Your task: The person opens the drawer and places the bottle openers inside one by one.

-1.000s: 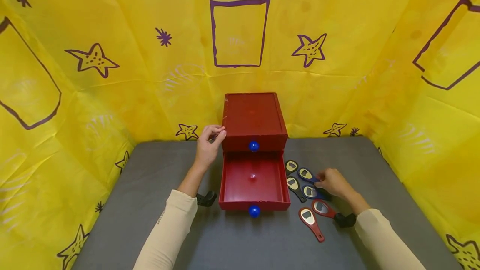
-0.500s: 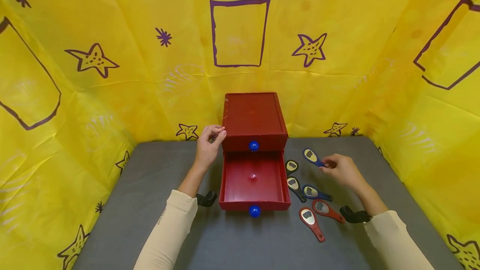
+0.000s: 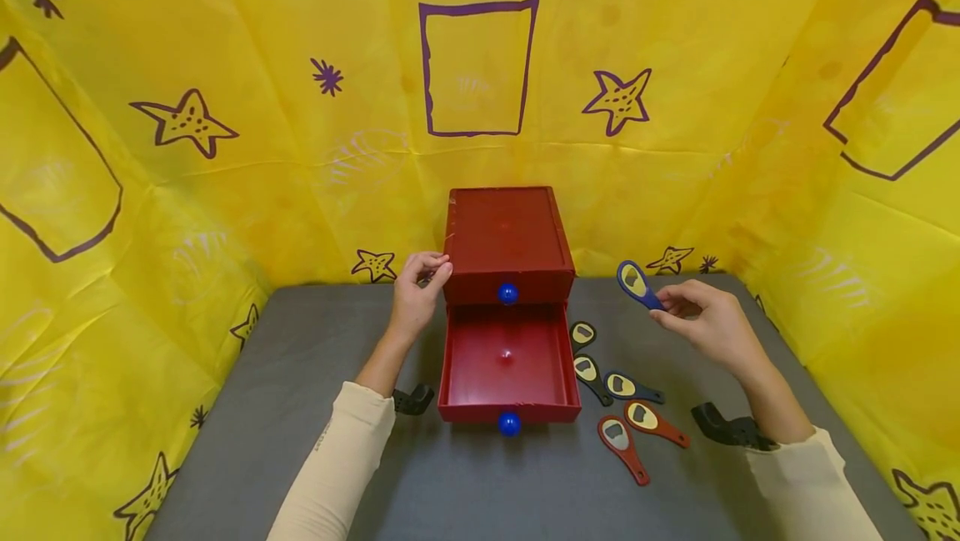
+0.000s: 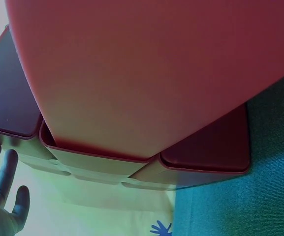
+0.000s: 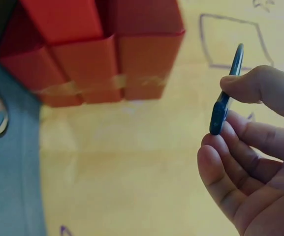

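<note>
My right hand [image 3: 708,320] pinches a blue bottle opener [image 3: 637,283] by its handle end, raised above the table right of the red drawer cabinet [image 3: 510,232]. In the right wrist view that opener [image 5: 229,91] appears edge-on between thumb and fingers. My left hand [image 3: 417,295] rests its fingertips at the cabinet's upper left front corner; in the left wrist view its fingers [image 4: 6,174] are spread and fairly straight. The lower drawer [image 3: 506,366] is pulled out, with nothing in it. The upper drawer, with a blue knob [image 3: 507,293], is pushed in.
Right of the drawer lie two black bottle openers [image 3: 588,370], a dark blue bottle opener [image 3: 633,387] and two red bottle openers [image 3: 622,448]. All are on the grey table [image 3: 337,474]. Yellow patterned sheeting [image 3: 300,149] encloses the back and sides.
My right hand has lifted the blue bottle opener off the table, moving up and to the right. The left hand and the cabinet stay as they were.
</note>
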`<state>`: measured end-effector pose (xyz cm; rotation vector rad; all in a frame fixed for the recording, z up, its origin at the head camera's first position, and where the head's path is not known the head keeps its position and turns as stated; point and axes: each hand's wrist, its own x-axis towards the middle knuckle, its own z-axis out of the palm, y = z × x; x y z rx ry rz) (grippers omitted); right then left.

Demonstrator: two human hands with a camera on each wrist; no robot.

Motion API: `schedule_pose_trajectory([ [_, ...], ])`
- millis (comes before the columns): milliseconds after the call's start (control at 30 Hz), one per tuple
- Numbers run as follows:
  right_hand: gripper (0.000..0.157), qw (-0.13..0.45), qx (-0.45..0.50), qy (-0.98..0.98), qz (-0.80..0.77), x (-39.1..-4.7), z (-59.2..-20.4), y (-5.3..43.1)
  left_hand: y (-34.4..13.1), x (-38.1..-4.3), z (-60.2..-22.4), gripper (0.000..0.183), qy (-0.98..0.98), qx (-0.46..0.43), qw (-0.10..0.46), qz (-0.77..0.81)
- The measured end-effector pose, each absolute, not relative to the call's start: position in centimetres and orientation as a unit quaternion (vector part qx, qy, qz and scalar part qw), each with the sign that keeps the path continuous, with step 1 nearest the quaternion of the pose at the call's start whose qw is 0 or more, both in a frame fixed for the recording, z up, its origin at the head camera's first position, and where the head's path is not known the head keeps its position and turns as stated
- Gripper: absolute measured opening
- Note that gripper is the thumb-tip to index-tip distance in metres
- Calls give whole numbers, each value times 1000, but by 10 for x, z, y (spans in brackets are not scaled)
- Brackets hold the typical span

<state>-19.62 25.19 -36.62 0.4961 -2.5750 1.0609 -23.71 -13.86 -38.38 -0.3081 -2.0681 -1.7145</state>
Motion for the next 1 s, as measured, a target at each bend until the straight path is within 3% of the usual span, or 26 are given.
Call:
schedule_pose_trajectory([
  [533,19,168,284,-869,369,-189,-348,193,-138,-235,-387,17,-743,-108,219,-623],
  [1000,15,36,312,-889,335,-191,-361,125,-140,-237,-385,19,-744,-111,213,-624],
])
